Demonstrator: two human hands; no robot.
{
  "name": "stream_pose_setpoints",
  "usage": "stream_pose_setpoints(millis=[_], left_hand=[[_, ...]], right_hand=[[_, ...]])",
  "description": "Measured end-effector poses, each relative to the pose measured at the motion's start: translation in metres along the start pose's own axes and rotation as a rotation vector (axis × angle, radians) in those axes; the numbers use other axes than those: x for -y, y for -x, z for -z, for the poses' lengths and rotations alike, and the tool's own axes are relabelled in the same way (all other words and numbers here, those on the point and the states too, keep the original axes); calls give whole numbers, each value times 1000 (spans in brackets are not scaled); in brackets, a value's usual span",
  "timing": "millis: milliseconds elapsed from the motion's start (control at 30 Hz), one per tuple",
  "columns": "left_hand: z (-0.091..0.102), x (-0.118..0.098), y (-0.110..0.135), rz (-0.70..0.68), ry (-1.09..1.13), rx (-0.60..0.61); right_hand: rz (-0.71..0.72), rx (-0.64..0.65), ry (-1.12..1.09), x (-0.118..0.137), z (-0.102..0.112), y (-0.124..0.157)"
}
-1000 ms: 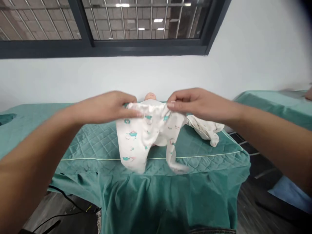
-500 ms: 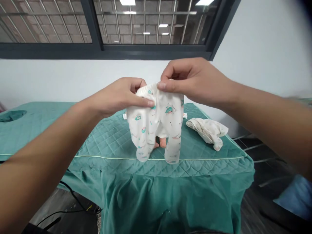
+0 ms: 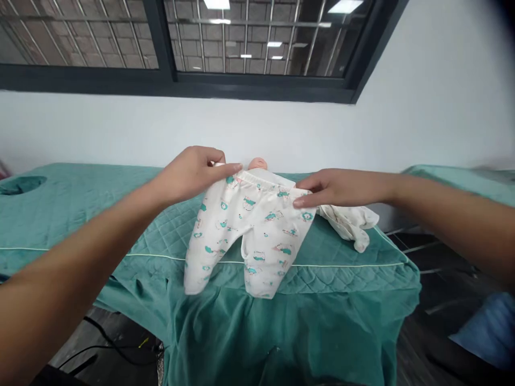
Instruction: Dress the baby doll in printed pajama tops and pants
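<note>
Small white baby pants (image 3: 257, 225) with a green and pink print hang spread between my hands, waistband up and both legs downward. My left hand (image 3: 201, 174) pinches the waistband at its left end, thumb in front. On the other side my right hand (image 3: 325, 187) grips the waistband's right end, its thumb on the printed front. Behind the pants a doll (image 3: 258, 163) lies on the green bed; only part of its head and a bit of white show above the waistband, the rest being hidden.
The bed has a quilted green cover (image 3: 153, 236) with a hanging skirt. A crumpled white garment (image 3: 349, 222) lies on it to the right. At the far left is a face hole (image 3: 22, 185). A black cable (image 3: 108, 340) runs below; a barred window is above.
The pants have gone from bunched to stretched wide. My right hand has moved down and right, my left hand slightly left and down. The doll's head now shows above the waistband.
</note>
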State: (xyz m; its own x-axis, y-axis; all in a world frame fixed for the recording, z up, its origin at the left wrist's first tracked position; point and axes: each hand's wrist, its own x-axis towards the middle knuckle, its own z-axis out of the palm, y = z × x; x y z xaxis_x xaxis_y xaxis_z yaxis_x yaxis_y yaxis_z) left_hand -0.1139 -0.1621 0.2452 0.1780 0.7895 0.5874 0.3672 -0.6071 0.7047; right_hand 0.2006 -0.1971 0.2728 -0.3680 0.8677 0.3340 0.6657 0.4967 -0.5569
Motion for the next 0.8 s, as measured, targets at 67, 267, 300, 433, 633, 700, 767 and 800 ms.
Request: stream_pose_setpoints(millis=[67,267,300,433,633,700,767,800], left_hand=[[-5,-7,-2,1,-117,108],[-25,-23,-11,-23,120,-112],[-29,-24,-11,-53,199,-139],[-42,-13,-11,-196,376,-278],[-53,45,-1,-41,385,-407],[-60,70,13,61,367,-363],[-71,94,33,209,279,-154],[-77,106,43,294,211,-16]], right_hand=[[-50,220,-47,6,-4,1],[66,51,-436,49,-45,-17],[116,43,-471,54,-55,-23],[282,-34,-470,55,-88,-60],[433,-106,-32,21,-128,-79],[455,-11,156,4,-146,-59],[446,151,331,-15,-165,-32],[440,253,401,-25,-173,-18]])
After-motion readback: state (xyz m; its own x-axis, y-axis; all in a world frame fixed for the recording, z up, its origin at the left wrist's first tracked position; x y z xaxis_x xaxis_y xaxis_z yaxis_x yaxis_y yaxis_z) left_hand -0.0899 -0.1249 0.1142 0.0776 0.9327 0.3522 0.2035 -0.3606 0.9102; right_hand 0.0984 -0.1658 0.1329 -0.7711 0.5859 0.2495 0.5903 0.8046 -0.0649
